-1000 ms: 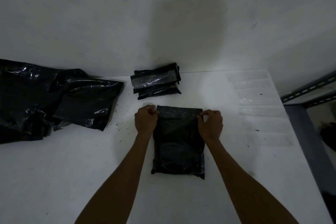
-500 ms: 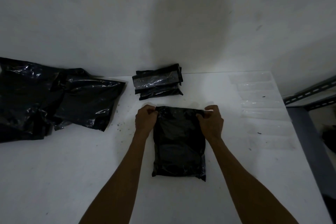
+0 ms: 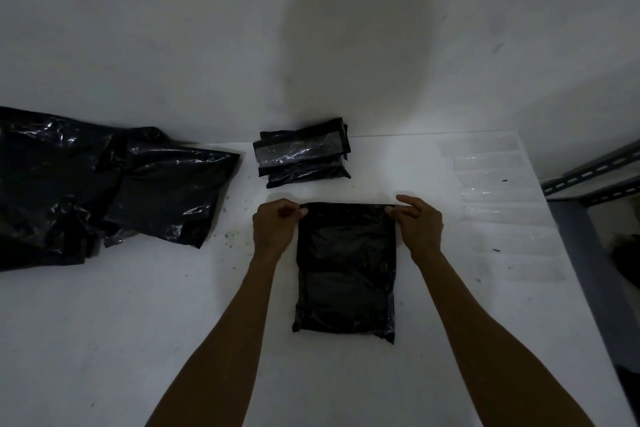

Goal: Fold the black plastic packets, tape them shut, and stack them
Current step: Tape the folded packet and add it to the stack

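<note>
Where left hand and right hand pinch packet, corners hide

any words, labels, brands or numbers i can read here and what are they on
No text can be read anywhere in this view.
black packet, pinched at its top corners by the left hand and right hand: plain, no print shows.
stack of taped packets: the shiny strip on top shows only glare, no letters.
pile of black bags and clear tape strips: no markings.
</note>
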Demonstrator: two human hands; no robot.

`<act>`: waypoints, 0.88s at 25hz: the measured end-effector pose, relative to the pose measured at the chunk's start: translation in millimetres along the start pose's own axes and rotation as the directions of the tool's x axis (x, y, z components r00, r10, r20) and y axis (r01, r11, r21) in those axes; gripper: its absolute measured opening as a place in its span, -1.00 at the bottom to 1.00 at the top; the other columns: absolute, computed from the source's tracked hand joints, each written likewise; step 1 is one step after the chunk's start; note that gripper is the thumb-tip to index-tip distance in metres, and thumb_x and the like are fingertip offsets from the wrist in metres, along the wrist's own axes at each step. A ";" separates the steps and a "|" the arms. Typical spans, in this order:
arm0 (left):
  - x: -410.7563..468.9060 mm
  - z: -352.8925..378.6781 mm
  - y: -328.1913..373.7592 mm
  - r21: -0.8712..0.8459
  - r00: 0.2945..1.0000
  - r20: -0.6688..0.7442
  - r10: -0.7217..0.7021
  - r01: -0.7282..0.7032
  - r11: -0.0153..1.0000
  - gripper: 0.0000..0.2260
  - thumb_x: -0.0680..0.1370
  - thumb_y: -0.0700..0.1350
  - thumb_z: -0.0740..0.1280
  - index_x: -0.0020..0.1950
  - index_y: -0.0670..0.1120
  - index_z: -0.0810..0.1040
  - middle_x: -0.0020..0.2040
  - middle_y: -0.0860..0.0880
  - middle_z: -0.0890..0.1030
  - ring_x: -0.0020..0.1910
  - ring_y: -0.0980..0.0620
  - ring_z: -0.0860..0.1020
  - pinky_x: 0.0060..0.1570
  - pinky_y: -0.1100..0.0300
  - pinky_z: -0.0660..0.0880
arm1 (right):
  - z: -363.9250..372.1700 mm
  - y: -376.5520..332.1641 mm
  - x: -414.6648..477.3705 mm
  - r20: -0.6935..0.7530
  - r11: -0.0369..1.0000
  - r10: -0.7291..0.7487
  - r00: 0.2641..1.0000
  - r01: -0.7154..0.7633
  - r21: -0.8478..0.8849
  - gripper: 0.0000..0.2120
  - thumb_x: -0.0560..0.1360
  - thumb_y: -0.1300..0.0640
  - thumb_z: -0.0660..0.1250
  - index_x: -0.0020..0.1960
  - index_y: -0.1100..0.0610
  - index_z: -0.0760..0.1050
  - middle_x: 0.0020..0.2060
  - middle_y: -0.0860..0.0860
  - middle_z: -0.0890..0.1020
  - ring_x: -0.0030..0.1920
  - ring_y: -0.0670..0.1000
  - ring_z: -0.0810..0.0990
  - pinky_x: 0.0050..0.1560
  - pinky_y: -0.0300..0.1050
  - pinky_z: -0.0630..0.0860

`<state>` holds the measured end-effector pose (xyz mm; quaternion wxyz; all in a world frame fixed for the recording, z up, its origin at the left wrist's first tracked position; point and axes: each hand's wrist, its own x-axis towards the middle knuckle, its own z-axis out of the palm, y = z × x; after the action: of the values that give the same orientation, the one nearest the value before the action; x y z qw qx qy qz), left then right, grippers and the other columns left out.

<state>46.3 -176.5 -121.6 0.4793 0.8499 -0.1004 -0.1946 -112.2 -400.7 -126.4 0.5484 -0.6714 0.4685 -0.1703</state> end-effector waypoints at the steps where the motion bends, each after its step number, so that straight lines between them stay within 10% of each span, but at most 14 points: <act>1: 0.6 -0.4 -1.5 0.006 1.000 0.001 -0.010 0.010 1.000 -0.93 0.46 -0.06 0.51 -0.11 -0.04 0.72 -0.19 0.13 0.67 -0.19 0.28 0.60 -0.11 0.38 0.46 | -0.6 -0.7 0.4 0.009 1.000 -0.001 1.000 0.001 -0.005 -0.69 0.35 0.15 0.59 0.07 0.05 0.65 -0.17 0.02 0.72 -0.10 -0.03 0.69 0.13 0.01 0.61; 8: -5.1 13.3 11.2 0.145 0.997 -0.075 0.014 -0.003 0.989 -0.64 0.50 -0.02 0.47 0.26 -0.02 0.52 0.15 0.04 0.55 0.15 0.06 0.52 0.05 0.24 0.42 | 6.2 -6.3 -13.9 -0.119 0.926 -0.255 0.960 0.207 -0.314 -0.57 0.50 0.08 0.46 0.33 0.10 0.48 0.08 0.03 0.64 0.03 -0.02 0.60 0.13 -0.11 0.51; 14: -44.1 12.8 -12.8 0.483 0.937 0.170 0.304 -0.348 0.803 -0.30 0.37 0.13 0.53 0.44 0.01 0.40 0.44 -0.13 0.35 0.39 -0.13 0.32 0.35 -0.15 0.32 | -0.2 30.4 -60.3 0.393 0.539 -0.481 0.784 0.618 -0.572 -0.57 0.48 -0.02 0.47 0.28 0.08 0.49 0.19 0.10 0.52 0.16 0.12 0.48 0.09 0.14 0.52; 18: -67.9 0.1 -7.6 0.426 0.986 -0.081 0.147 -0.099 0.899 -0.28 0.41 0.31 0.43 0.46 0.00 0.35 0.42 -0.08 0.36 0.36 -0.07 0.36 0.26 -0.03 0.40 | -17.1 29.7 -71.6 0.080 0.745 -0.321 0.944 0.304 -0.593 -0.46 0.50 -0.16 0.40 0.38 0.04 0.39 0.20 0.06 0.55 0.16 0.05 0.51 0.11 0.02 0.52; 22: -86.0 -8.1 2.5 0.391 0.963 -0.108 -0.245 0.268 0.880 -0.31 0.32 0.44 0.40 0.23 -0.02 0.49 0.04 -0.01 0.62 -0.03 0.01 0.60 -0.08 0.08 0.58 | -21.9 10.0 -90.9 -0.090 0.864 0.102 0.991 -0.133 -0.485 -0.28 0.31 -0.32 0.49 0.27 0.11 0.42 -0.26 -0.04 0.63 -0.25 -0.05 0.57 -0.26 -0.20 0.47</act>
<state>-27.9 -140.8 -95.5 0.2667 0.9410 -0.0114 -0.2080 -178.6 -338.7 -101.9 0.3554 -0.7529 0.5530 -0.0328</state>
